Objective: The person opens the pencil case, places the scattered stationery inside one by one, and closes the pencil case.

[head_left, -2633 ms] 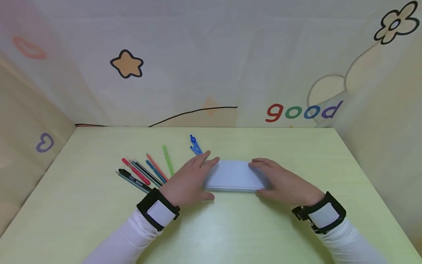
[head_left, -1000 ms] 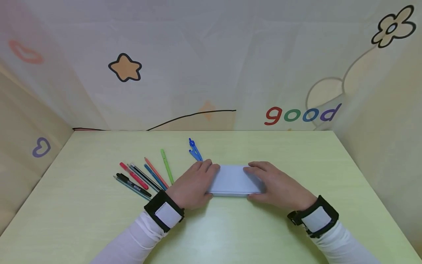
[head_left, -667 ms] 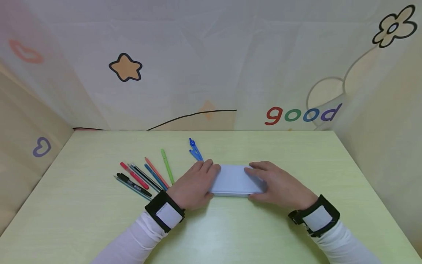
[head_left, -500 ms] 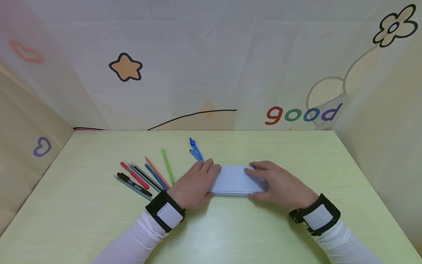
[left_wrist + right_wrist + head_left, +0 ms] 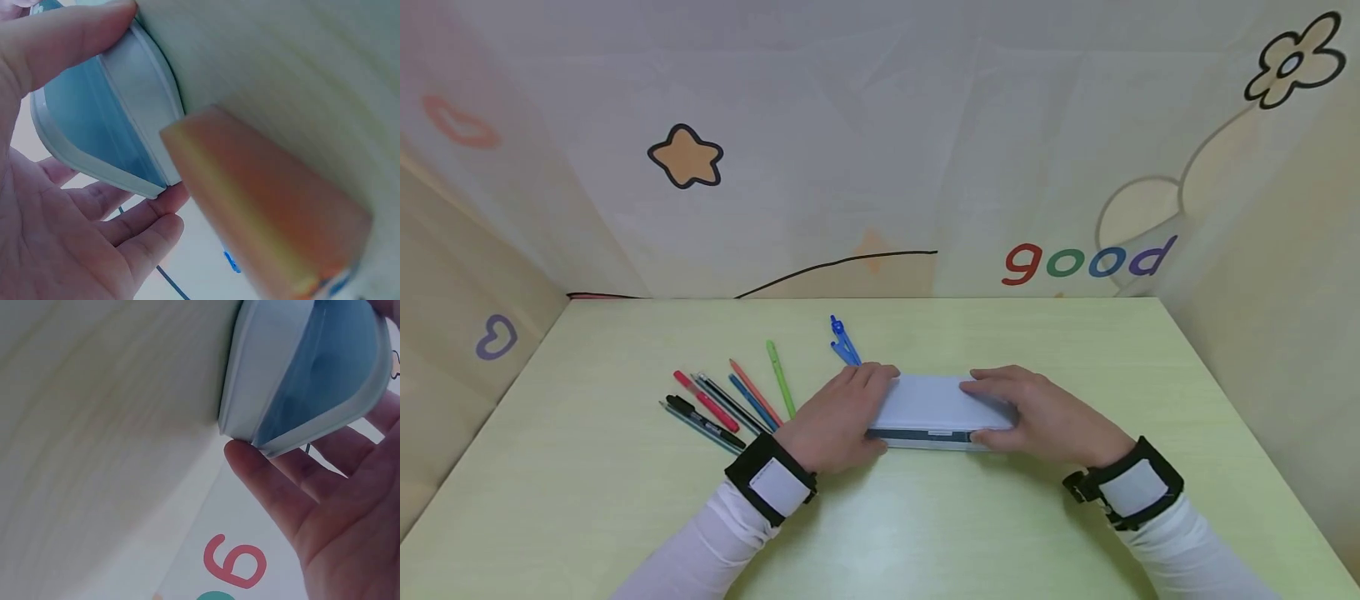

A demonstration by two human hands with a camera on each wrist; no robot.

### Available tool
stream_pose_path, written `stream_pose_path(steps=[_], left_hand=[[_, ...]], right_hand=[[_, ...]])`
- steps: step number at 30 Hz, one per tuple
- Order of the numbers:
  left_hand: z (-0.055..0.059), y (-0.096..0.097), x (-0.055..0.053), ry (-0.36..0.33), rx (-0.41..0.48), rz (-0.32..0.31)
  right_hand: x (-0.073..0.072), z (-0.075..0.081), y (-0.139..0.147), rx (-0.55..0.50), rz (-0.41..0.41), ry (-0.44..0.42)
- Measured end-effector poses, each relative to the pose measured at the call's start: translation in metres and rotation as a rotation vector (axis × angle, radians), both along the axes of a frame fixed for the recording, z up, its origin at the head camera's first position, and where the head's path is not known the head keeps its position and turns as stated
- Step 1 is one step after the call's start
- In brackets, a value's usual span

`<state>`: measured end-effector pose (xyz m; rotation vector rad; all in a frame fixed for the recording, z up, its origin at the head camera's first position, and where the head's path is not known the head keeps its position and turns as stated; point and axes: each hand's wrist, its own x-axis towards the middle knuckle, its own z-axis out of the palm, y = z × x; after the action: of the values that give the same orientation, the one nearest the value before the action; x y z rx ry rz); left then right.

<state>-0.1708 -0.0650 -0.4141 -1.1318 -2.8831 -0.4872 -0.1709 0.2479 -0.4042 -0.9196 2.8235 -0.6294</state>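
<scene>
A pale blue-white pencil box (image 5: 936, 402) lies on the table, its lid raised at the front so a dark gap shows. My left hand (image 5: 838, 421) grips its left end, thumb at the lower front edge and fingers at the back. At the right end, my right hand (image 5: 1041, 417) holds it with the thumb in the front gap and fingers at the rear edge. Both wrist views show the wedge-shaped opening between the box's lid and base (image 5: 140, 81). What lies inside the box is hidden.
Left of the box, on the pale wooden table (image 5: 587, 500), lie a red pen (image 5: 706, 401), a black marker (image 5: 703, 419), several pencils and a green pen (image 5: 780, 379). A blue compass (image 5: 845, 340) is behind the left hand. A blurred orange object (image 5: 262, 200) fills part of the left wrist view.
The hands came onto the box's ends from slightly apart. Within the last half second the lid's front edge has risen, baring the dark gap, and the right hand has shifted slightly right.
</scene>
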Motion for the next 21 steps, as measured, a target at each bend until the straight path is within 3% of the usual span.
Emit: stream_pose_path(steps=[11, 17, 21], left_hand=[[0.003, -0.006, -0.001, -0.052, 0.085, 0.068], [0.008, -0.015, 0.002, 0.015, 0.089, 0.192], [0.007, -0.021, 0.005, 0.067, 0.047, 0.211]], right_hand=[[-0.003, 0.002, 0.014, -0.104, -0.037, -0.049], [-0.006, 0.003, 0.022, -0.166, -0.041, -0.082], [-0.007, 0.004, 0.026, -0.209, -0.045, -0.095]])
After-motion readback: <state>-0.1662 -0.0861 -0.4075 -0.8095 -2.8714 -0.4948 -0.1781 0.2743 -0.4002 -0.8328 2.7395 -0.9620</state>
